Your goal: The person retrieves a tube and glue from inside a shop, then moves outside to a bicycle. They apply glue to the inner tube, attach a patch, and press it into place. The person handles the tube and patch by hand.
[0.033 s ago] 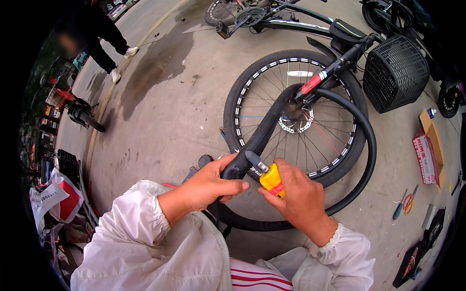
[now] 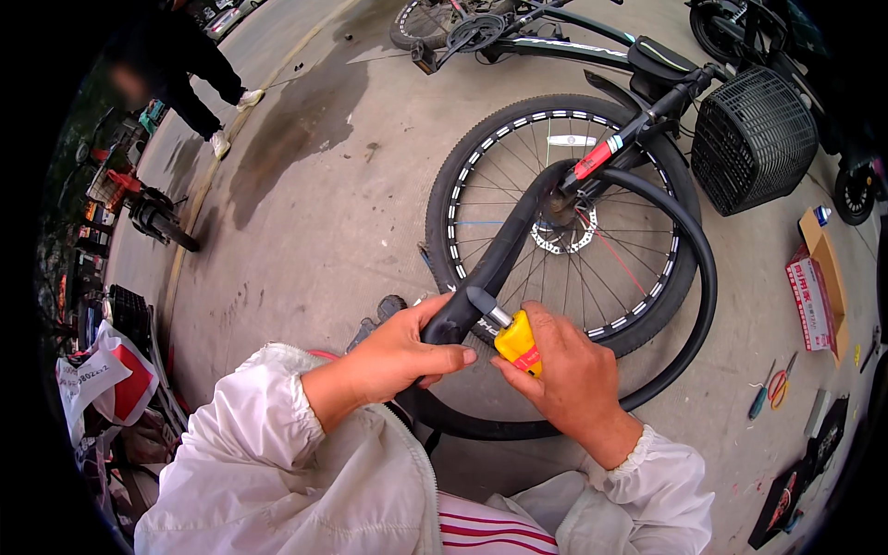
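Near the wheel (image 2: 559, 243), we see the left hand (image 2: 393, 347) gripping the black inner tube (image 2: 500, 254), already outside the tyre (image 2: 437, 199), not back in; the right hand (image 2: 575, 370) grips a yellow tool (image 2: 519, 341), apparently touching the tube.

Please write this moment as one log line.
left hand: grips black tube | right hand: holds yellow metal-tipped tool | nearby: bicycle wheel

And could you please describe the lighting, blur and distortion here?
In the head view, fisheye corners go black; in the head view, light is soft, with a dull sheen on the black tube; in the head view, the yellow tool looks fairly sharp, while a blurred patch covers the head of the standing person.
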`<state>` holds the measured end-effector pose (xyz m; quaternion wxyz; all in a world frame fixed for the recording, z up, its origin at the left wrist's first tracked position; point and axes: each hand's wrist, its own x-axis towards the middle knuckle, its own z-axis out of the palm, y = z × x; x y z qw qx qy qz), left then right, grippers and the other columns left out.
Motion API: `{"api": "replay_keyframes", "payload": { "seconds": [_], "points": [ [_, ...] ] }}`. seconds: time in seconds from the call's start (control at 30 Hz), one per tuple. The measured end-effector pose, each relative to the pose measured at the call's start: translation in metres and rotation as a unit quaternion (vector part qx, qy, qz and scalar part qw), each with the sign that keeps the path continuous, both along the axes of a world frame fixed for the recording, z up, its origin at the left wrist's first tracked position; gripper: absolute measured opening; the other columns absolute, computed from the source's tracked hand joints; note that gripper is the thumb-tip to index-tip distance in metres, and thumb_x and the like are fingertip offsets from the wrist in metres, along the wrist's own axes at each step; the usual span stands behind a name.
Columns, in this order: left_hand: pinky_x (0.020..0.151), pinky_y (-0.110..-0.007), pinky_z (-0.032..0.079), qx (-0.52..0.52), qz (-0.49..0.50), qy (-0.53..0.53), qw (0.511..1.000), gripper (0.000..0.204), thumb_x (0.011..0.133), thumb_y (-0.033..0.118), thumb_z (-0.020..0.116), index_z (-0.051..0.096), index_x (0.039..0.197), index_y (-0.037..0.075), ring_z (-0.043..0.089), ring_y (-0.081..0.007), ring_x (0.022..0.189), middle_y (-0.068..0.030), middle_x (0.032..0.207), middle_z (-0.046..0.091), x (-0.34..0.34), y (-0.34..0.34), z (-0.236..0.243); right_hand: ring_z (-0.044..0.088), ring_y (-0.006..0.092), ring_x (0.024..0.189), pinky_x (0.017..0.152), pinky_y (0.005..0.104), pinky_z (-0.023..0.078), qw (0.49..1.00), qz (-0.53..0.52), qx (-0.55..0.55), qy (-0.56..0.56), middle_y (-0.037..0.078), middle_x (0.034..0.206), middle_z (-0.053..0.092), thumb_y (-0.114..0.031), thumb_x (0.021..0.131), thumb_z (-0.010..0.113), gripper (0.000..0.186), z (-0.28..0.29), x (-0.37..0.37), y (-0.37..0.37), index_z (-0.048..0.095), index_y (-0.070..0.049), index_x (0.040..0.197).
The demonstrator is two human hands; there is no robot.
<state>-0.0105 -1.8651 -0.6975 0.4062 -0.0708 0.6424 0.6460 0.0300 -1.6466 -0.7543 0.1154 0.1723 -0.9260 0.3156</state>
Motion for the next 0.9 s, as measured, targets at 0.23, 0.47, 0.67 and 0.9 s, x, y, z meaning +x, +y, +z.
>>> {"api": "replay_keyframes", "payload": {
  "seconds": [0.23,0.47,0.67,0.9],
  "points": [
    [0.051,-0.021,0.033,-0.026,-0.005,0.095,0.995,0.059,0.083,0.012,0.074,0.049,0.136,0.003,0.042,-0.0021,0.058,0.0079,0.072,0.046,0.005,0.007,-0.004,0.064,0.0231,0.070,0.055,0.0329,0.051,1.000,0.010,0.008,-0.004,0.009,0.083,0.059,-0.035,0.075,0.080,0.064,0.005,-0.001,-0.004,0.056,-0.002,0.124],
    [0.059,-0.016,0.032,-0.033,0.009,0.011,0.999,0.055,0.083,0.011,0.074,0.052,0.132,0.002,0.042,0.0013,0.071,0.0102,0.081,0.047,0.000,0.002,0.010,0.065,0.0223,0.071,0.054,0.0328,0.052,1.000,0.001,0.010,-0.020,0.009,0.084,0.060,-0.035,0.076,0.080,0.063,0.002,0.005,0.004,0.056,-0.001,0.124],
    [0.079,-0.020,0.044,-0.067,-0.023,0.138,0.988,0.061,0.080,0.012,0.076,0.050,0.133,-0.003,0.051,-0.0047,0.090,0.0018,0.100,0.056,0.004,0.006,-0.001,0.066,0.0240,0.074,0.056,0.0342,0.052,1.000,0.012,0.012,-0.022,0.009,0.087,0.062,-0.034,0.074,0.082,0.065,0.010,0.006,-0.002,0.055,-0.003,0.124],
    [0.092,-0.024,0.043,-0.078,-0.032,0.157,0.984,0.065,0.077,0.013,0.077,0.049,0.133,-0.004,0.052,-0.0109,0.103,-0.0051,0.112,0.058,0.005,0.004,-0.002,0.066,0.0242,0.072,0.056,0.0343,0.052,0.999,0.029,0.020,-0.024,0.009,0.088,0.063,-0.035,0.072,0.082,0.065,0.014,0.007,-0.004,0.056,-0.004,0.123]
  ]
}}
